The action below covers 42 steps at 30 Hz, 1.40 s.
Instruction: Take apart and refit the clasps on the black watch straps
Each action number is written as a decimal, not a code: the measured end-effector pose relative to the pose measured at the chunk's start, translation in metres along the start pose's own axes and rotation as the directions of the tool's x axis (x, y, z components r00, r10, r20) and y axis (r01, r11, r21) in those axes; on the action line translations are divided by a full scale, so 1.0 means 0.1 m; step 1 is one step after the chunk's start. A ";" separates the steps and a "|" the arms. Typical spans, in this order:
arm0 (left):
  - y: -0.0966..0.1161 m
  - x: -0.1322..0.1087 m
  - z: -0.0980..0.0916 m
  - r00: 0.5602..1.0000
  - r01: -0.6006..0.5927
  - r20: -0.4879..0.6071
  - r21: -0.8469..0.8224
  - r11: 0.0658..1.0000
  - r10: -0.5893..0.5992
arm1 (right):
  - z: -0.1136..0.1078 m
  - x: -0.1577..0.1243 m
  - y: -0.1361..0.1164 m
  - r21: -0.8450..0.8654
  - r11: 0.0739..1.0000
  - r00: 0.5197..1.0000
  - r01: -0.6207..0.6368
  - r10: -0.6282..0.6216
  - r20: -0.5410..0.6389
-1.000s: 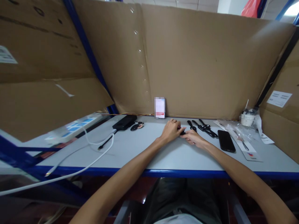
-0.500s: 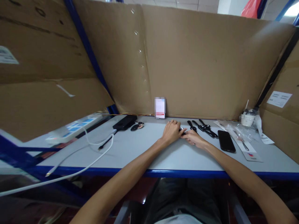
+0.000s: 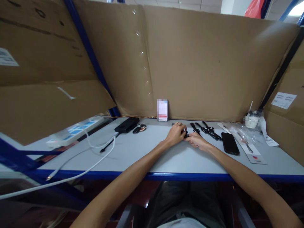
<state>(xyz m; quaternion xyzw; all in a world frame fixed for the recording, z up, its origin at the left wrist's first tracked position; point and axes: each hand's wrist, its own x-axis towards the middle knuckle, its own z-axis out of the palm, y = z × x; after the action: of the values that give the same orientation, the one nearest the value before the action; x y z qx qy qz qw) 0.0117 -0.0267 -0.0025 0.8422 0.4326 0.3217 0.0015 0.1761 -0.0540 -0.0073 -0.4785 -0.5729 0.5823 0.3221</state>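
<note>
In the head view, the left hand (image 3: 175, 133), fingers curled, and the right hand (image 3: 196, 139), partly closed, meet around a small dark object (image 3: 186, 135) gripped between them above the pale tabletop (image 3: 140, 155), its form mostly hidden. Black strap-like pieces (image 3: 210, 131) and a black phone (image 3: 230, 143) lie beyond the right hand, while a lit phone (image 3: 162, 110) stands against the cardboard wall (image 3: 190, 66) behind.
</note>
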 end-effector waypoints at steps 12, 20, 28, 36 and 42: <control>-0.04 0.01 -0.03 0.995 0.063 -0.084 0.059 0.996 -0.058 | 0.00 0.00 0.01 0.000 1.000 1.000 0.008 -0.008 0.011; 0.09 0.00 -0.03 0.995 0.095 -0.009 0.216 0.972 -0.095 | 0.00 0.02 0.03 -0.032 0.999 1.000 0.008 -0.008 0.014; 0.15 0.00 0.01 0.992 0.121 0.010 0.226 0.967 -0.126 | 0.02 0.02 0.01 -0.042 0.999 0.999 -0.015 0.014 -0.032; 0.02 0.00 0.00 0.999 0.025 0.021 0.107 0.994 -0.027 | 0.01 0.00 0.00 -0.005 1.000 1.000 -0.003 0.003 -0.020; 0.00 0.00 0.01 0.999 -0.024 0.023 0.066 0.998 0.022 | 0.03 -0.02 -0.03 -0.005 1.000 1.000 -0.015 0.015 -0.024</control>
<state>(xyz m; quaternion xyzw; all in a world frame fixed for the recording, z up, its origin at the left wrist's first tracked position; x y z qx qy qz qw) 0.0122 -0.0268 -0.0032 0.8503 0.4332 0.2979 -0.0252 0.1737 -0.0568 -0.0040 -0.4905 -0.5671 0.5773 0.3233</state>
